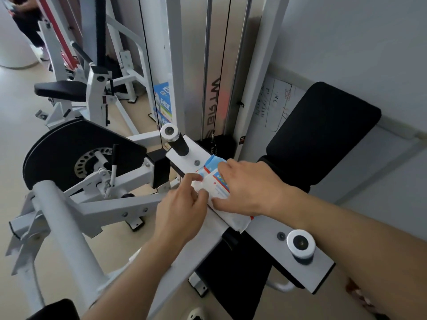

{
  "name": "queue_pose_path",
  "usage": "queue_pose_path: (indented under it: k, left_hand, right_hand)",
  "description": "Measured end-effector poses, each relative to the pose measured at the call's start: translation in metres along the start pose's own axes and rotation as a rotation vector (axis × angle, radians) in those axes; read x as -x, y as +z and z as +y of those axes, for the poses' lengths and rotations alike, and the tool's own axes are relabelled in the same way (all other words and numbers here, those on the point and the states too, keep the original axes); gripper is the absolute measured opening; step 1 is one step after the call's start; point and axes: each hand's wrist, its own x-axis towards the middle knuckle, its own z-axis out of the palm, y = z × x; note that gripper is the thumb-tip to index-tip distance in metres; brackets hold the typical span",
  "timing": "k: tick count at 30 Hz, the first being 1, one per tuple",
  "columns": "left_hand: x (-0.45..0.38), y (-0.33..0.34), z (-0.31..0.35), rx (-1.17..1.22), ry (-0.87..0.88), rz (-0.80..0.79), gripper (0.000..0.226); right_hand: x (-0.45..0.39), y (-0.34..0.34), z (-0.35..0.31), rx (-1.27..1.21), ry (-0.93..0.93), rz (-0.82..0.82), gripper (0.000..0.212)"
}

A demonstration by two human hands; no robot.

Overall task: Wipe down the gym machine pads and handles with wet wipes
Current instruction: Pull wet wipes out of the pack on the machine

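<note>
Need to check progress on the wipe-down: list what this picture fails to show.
- Wet wipes pack, head view: opening hidden under left hand and right hand; print too small.
- Back pad: wiped or not, unclear.
- Near handle: grip hidden below its cap.

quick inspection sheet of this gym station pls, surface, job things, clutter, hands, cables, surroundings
surface: white crossbar of the machine, carrying the pack.
job's things: wet wipes pack lying on the crossbar; black back pad beyond it; far handle and near handle at the crossbar's ends.
clutter: blue leaflet propped by the weight tower.
grippers: left hand pinches at the pack's opening; right hand rests fingers on the pack, holding it down.
cables: black cable running down the weight tower.
surroundings: second machine with a black seat at left; a person standing far left; handwritten paper on the wall.
</note>
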Motion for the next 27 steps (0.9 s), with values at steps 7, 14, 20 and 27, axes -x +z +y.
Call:
queue_pose_path:
  k: [7, 14, 20, 27]
  left_hand:
    - [0.002, 0.0, -0.008, -0.015, 0.06, -0.027, 0.037]
    - [0.001, -0.004, -0.006, -0.02, 0.013, -0.097, 0.063]
    - [0.001, -0.008, -0.003, -0.1, 0.043, -0.131, 0.088]
    - [-0.001, -0.008, -0.003, -0.159, 0.062, -0.147, 0.096]
  right_hand:
    - [0.003, -0.016, 0.008, -0.217, -0.015, -0.096, 0.032]
    - [0.005, -0.017, 0.062, -0.29, 0.082, 0.078, 0.046]
    - [0.003, -0.015, 0.04, -0.256, -0.209, -0.024, 0.03]
    - [-0.003, -0.026, 0.038, -0.02, -0.335, -0.135, 0.042]
